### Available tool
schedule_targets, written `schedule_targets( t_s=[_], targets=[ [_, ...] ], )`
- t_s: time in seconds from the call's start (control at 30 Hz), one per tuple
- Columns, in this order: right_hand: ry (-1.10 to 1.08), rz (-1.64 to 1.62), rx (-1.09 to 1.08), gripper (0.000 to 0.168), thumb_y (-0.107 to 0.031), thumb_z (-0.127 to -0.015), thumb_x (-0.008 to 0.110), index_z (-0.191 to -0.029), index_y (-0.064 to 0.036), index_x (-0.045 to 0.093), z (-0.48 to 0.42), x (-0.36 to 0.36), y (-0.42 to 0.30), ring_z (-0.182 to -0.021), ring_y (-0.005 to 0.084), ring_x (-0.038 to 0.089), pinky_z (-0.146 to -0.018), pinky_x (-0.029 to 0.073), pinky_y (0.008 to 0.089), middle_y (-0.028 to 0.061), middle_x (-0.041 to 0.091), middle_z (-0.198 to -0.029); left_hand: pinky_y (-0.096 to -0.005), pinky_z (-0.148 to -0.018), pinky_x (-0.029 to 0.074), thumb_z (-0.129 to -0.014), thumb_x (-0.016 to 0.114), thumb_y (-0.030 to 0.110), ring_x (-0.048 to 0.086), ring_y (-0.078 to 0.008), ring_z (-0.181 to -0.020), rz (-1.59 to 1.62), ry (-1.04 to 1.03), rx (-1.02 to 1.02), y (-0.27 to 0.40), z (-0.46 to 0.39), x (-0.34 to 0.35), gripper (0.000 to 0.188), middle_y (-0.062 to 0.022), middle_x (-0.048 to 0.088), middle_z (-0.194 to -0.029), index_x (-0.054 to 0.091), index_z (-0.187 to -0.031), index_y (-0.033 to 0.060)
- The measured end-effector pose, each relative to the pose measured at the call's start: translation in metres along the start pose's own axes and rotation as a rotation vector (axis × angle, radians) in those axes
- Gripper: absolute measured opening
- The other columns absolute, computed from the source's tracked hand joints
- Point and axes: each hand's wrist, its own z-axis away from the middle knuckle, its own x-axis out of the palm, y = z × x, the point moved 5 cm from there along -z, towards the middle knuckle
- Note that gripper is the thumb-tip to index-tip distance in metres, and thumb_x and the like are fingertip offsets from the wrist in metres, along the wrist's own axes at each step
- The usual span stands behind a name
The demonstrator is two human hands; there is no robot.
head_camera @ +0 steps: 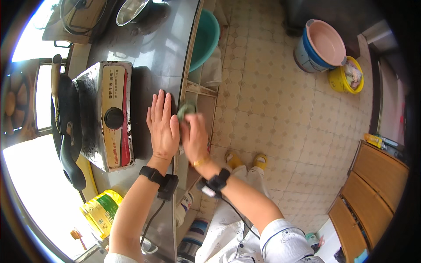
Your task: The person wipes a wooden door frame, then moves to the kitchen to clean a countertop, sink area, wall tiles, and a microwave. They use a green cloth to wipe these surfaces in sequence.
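Note:
My left hand (162, 131) rests palm down on the grey countertop (158, 79), its fingers extended and slightly apart. Beside it, at the counter's front edge, my right hand (195, 136) grips a crumpled green cloth or pad (186, 110), blurred and partly covered by my fingers. To the left of my left hand stands a gas stove (113, 144) with a black knob (113, 118) and a worn front panel bearing writing. A black wok (70, 115) sits on the stove, and a wooden-handled utensil (55, 75) lies over it.
A steel bowl (131, 12) and a glass lid (84, 31) stand farther along the counter. Close to my left forearm is a yellow oil bottle (103, 210). Below the counter edge sits a green basin (209, 36). Across the tiled floor are stacked buckets (309, 54) and a wooden cabinet (371, 187).

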Motion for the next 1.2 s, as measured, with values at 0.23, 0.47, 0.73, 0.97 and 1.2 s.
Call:
schedule_targets(
  t_s=[0.23, 0.47, 0.73, 0.97, 1.2],
  targets=[
    [0.052, -0.012, 0.035, 0.014, -0.008, -0.086, 0.054, -0.099, -0.005, 0.049, -0.034, 0.0, 0.002, -0.087, 0.0364, 0.054, -0.071, 0.046, 0.0416, 0.0158, 0.051, -0.093, -0.0427, -0.11, 0.014, -0.094, 0.026, 0.029, 0.02, -0.0299, -0.138, -0.067, -0.034, 0.007, 0.001, 0.0, 0.002, 0.053, -0.014, 0.026, -0.147, 0.032, -0.139, 0.0022],
    [-0.031, 0.015, 0.036, 0.015, -0.011, -0.087, 0.053, -0.101, -0.005, 0.048, -0.021, 0.002, 0.008, -0.089, 0.0374, 0.055, -0.073, 0.046, 0.0423, 0.0163, 0.053, -0.096, -0.0457, -0.109, 0.015, -0.09, 0.035, 0.023, 0.021, -0.032, -0.137, -0.055, -0.038, -0.007, 0.003, 0.001, -0.002, 0.052, -0.0151, 0.027, -0.146, 0.034, -0.137, 0.0015],
    [0.172, -0.022, 0.05, 0.013, -0.011, -0.09, 0.048, -0.099, -0.001, 0.048, -0.111, 0.007, 0.012, -0.089, 0.0366, 0.052, -0.077, 0.042, 0.0415, 0.0183, 0.053, -0.097, -0.0467, -0.11, 0.013, -0.091, 0.033, 0.03, 0.018, -0.0332, -0.138, -0.042, -0.086, -0.016, 0.008, -0.001, -0.002, 0.056, -0.0161, 0.024, -0.147, 0.03, -0.139, 0.0012],
    [0.091, 0.032, 0.026, 0.014, -0.013, -0.089, 0.051, -0.1, -0.004, 0.049, -0.086, 0.007, 0.011, -0.092, 0.0354, 0.052, -0.078, 0.043, 0.0409, 0.016, 0.05, -0.097, -0.0478, -0.11, 0.013, -0.089, 0.038, 0.026, 0.017, -0.0339, -0.138, -0.049, -0.117, -0.045, 0.006, 0.0, -0.004, 0.057, -0.017, 0.024, -0.147, 0.03, -0.139, 0.0005],
    [0.122, 0.077, -0.003, 0.013, -0.014, -0.088, 0.053, -0.096, -0.005, 0.049, -0.17, 0.001, 0.013, -0.087, 0.0356, 0.052, -0.075, 0.043, 0.0422, 0.016, 0.052, -0.093, -0.0483, -0.11, 0.012, -0.087, 0.04, 0.024, 0.017, -0.035, -0.137, -0.026, -0.137, -0.058, 0.011, -0.007, -0.006, 0.058, -0.0177, 0.024, -0.147, 0.029, -0.139, 0.0005]
  ],
)
